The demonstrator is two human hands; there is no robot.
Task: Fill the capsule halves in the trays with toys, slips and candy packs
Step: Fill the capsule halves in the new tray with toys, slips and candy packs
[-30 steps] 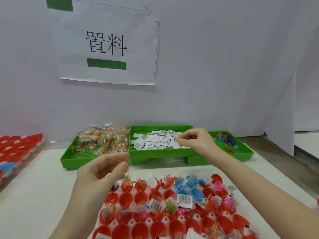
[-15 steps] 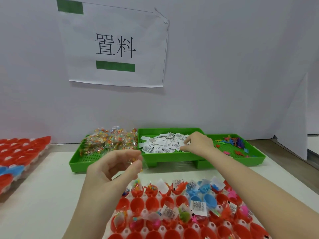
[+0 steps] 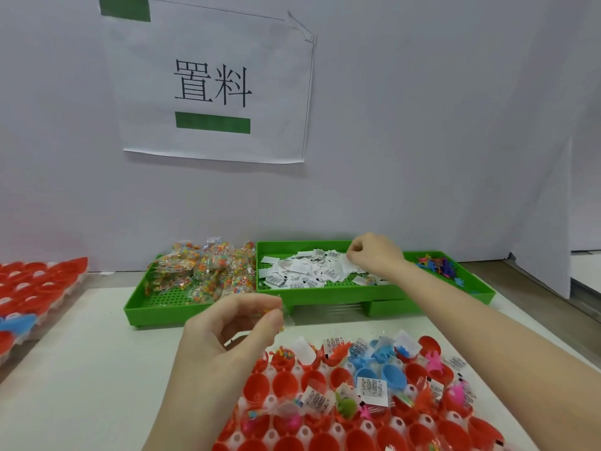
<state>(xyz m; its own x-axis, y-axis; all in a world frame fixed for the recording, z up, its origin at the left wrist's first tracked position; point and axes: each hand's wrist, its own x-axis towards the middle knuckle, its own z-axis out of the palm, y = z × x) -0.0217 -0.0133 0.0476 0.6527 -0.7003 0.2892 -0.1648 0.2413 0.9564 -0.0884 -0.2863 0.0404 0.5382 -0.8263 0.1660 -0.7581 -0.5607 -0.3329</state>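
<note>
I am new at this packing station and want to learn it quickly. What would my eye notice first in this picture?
First, the tray of red capsule halves nearest the camera, several already holding slips and toys. Above it, the left hand pinches a candy pack, while the right hand picks at the white slips in the middle green tray. On the wall behind hangs a paper sign.

We see a white paper sign (image 3: 213, 89) with two black characters and green bars on the grey wall (image 3: 422, 125) | we see a white tabletop (image 3: 81, 369) below
</note>
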